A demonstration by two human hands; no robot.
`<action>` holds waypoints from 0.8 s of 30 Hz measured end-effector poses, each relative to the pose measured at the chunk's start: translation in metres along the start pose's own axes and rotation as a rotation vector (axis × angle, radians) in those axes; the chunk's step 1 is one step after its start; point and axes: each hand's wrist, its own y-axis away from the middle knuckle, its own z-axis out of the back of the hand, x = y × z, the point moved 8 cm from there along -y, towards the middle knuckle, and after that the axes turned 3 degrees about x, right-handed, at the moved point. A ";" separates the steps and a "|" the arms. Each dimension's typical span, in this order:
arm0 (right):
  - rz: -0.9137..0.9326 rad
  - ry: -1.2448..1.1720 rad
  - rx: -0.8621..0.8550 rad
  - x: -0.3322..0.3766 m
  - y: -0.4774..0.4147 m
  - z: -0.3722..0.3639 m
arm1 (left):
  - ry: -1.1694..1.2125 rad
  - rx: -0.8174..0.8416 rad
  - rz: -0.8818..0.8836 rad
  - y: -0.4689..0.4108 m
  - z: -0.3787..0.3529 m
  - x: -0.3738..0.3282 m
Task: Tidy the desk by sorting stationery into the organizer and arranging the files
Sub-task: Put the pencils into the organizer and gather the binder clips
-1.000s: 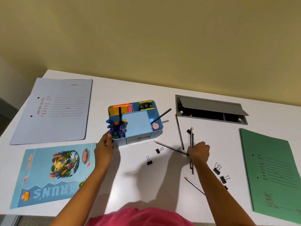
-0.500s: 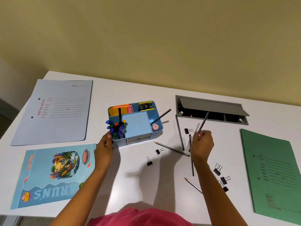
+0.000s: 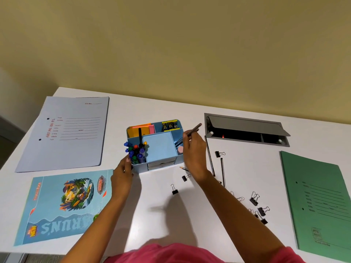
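Meanwhile our right hand [image 3: 195, 156] pinches a pencil [image 3: 194, 128] above the organizer [image 3: 157, 166]; our left hand [image 3: 123, 171], fingers curled, grips its corner.

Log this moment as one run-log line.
right hand: pinches pencil at organizer right compartment | left hand: holds organizer corner | loose on desk: binder clips, pencils

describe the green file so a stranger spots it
On the white desk, look at the right edge, nearer than the grey hatch. The green file lies there, the only green one; the pale blue file and illustrated file lie far left.
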 end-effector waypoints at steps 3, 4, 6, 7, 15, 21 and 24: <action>-0.013 0.002 0.034 -0.002 -0.001 -0.006 | -0.003 0.003 -0.001 0.001 0.000 -0.001; -0.015 -0.005 0.033 -0.002 -0.001 -0.005 | -0.004 0.002 -0.002 0.001 0.000 -0.001; -0.028 -0.065 0.018 -0.003 0.000 0.000 | -0.010 -0.001 -0.004 0.001 0.000 -0.001; -0.039 -0.102 0.002 -0.004 0.000 0.005 | -0.016 -0.002 -0.006 0.001 0.000 -0.001; -0.359 -0.271 -0.271 -0.078 0.020 0.053 | 0.002 -0.009 0.000 0.002 -0.001 -0.003; -0.520 0.515 0.030 -0.151 0.042 0.057 | 0.004 -0.018 -0.002 0.001 -0.001 -0.001; -0.558 0.663 0.169 -0.161 0.053 0.055 | 0.003 -0.021 -0.004 0.001 -0.001 -0.003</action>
